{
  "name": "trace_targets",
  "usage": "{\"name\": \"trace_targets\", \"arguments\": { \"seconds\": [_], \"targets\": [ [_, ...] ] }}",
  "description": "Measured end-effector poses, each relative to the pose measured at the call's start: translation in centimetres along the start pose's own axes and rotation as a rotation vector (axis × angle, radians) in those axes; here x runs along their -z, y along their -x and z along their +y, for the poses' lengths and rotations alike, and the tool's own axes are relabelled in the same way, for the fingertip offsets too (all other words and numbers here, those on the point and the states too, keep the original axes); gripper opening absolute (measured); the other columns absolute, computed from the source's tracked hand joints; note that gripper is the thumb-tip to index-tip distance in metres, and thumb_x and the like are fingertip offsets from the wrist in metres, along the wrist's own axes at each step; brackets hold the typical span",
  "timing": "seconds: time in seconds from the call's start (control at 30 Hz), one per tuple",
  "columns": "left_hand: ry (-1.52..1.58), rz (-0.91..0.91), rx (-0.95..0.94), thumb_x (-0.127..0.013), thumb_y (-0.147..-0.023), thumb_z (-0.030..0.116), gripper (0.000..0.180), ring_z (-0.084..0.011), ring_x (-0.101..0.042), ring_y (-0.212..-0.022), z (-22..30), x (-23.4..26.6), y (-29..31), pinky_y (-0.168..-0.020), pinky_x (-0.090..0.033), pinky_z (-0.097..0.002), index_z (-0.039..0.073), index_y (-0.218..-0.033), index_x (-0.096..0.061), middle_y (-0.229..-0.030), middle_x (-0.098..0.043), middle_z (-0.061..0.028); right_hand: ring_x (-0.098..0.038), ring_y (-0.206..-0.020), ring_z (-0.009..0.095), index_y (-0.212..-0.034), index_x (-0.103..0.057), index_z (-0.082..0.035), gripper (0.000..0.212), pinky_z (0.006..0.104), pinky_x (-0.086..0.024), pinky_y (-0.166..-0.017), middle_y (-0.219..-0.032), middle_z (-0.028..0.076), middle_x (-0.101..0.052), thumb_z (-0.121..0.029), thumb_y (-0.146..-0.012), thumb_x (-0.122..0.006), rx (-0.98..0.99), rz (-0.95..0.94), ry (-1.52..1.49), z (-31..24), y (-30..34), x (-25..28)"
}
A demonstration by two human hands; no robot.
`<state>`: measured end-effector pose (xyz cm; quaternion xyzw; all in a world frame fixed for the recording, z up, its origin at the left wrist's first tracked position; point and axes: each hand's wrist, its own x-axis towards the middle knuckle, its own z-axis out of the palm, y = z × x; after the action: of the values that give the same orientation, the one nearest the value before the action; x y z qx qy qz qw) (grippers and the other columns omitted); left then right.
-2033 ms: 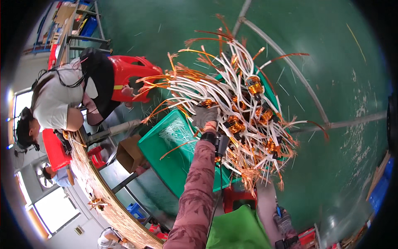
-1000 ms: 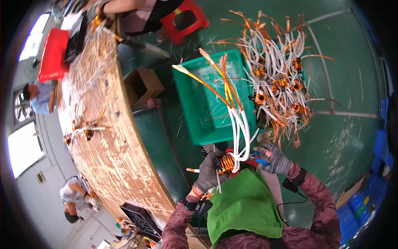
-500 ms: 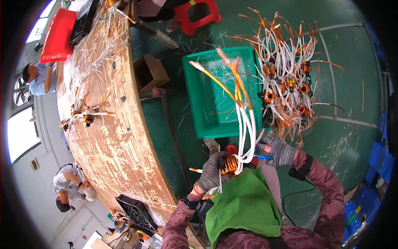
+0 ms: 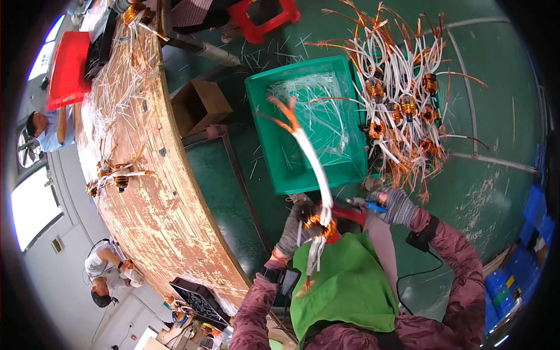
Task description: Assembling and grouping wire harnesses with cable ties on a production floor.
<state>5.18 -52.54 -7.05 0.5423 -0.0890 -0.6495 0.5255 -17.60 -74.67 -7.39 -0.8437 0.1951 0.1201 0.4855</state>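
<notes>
— Fingers of the left hand [image 4: 296, 228], in a grey knit glove, are curled tight around a small copper-wound coil [image 4: 318, 221]; that grip looks closed all the way round it.

— And which way does the coil's lead run from those fingers?

— Up and slightly left, away from the body. The white sleeved lead [image 4: 312, 160] rises from the coil in a long gentle bow and ends in bare orange-copper tips over the green plastic bin [image 4: 263, 93]. So the long axis is near vertical in the picture, with the coil at the low end, right above the green apron [image 4: 344, 286].

— What lies left of all that?

— A long wooden bench [image 4: 157, 198] with a worn, flaking painted top, scattered with thin white sleeve offcuts and a few more small coils [image 4: 114, 178]. A brown cardboard box [image 4: 198, 105] sits on the floor between bench and bin.

— The right hand?

— The right hand [image 4: 396, 205], also grey-gloved, is closed on a small blue-handled tool [image 4: 367, 204], its tip aimed left towards the coil. It sits just beside the coil, not touching, so it's the nearer free-working hand to the lead's base.

— And further right?

— A heap of finished coils [image 4: 402, 111] on the green floor: glossy copper windings, stiff white sleeves, frayed orange ends splaying in all directions, touching the bin's right wall.
</notes>
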Motion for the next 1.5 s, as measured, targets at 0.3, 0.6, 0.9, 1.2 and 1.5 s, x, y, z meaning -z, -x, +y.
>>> {"name": "trace_targets", "arguments": {
  "seconds": [0.3,0.6,0.9,1.2,1.5],
  "targets": [
    [1.112,0.247,0.064,-0.053,-0.084,0.037,0.043,-0.0220,-0.061,-0.084,-3.2,2.4,-2.7,-0.078,-0.052,-0.0363,0.007,-0.115,-0.051,-0.100,-0.060,-0.0068,-0.054,-0.090,0.037,-0.119,-0.055,-0.012,0.058,0.0476,-0.044,-0.079,-0.096,0.018,-0.056,-0.027,-0.065,-0.069,-0.034,0.207,0.068,-2.7,0.6,-3.6],
    [1.169,0.221,0.144,-0.051,-0.083,0.041,0.045,-0.0233,-0.059,-0.076,-2.5,-0.3,-1.9,-0.070,-0.052,-0.0364,0.009,-0.115,-0.049,-0.092,-0.058,-0.0086,-0.050,-0.089,0.031,-0.122,-0.053,-0.011,0.071,0.0454,-0.043,-0.078,-0.101,0.012,-0.054,-0.025,-0.055,-0.070,0.106,0.319,0.158,-4.7,-2.2,-3.3],
    [1.011,0.396,0.237,-0.055,-0.082,0.038,0.036,-0.0198,-0.061,-0.075,-3.7,-1.5,-2.3,-0.067,-0.052,-0.0354,0.011,-0.105,-0.054,-0.092,-0.061,-0.0047,-0.049,-0.098,0.028,-0.124,-0.052,-0.011,0.066,0.0435,-0.041,-0.085,-0.104,0.010,-0.054,-0.027,-0.063,-0.068,0.244,0.156,0.323,-4.2,-3.7,-0.9],
    [1.094,0.421,0.185,-0.055,-0.083,0.032,0.040,-0.0247,-0.062,-0.081,-5.9,-1.1,-1.7,-0.074,-0.054,-0.0374,0.005,-0.112,-0.052,-0.098,-0.062,-0.0096,-0.057,-0.082,0.029,-0.108,-0.060,-0.010,0.047,0.0433,-0.046,-0.070,-0.083,0.009,-0.057,-0.022,-0.063,-0.066,0.172,0.211,0.267,-4.5,-3.5,-2.7],
    [1.222,0.330,0.011,-0.052,-0.086,0.030,0.036,-0.0171,-0.048,-0.071,-2.7,-3.8,-3.4,-0.064,-0.045,-0.0298,0.005,-0.111,-0.047,-0.090,-0.051,-0.0071,-0.057,-0.074,0.032,-0.108,-0.059,-0.011,0.052,0.0428,-0.047,-0.062,-0.086,0.013,-0.057,-0.021,-0.058,-0.071,-0.055,0.243,-0.033,-2.2,-0.7,-5.1]
  ]
}}
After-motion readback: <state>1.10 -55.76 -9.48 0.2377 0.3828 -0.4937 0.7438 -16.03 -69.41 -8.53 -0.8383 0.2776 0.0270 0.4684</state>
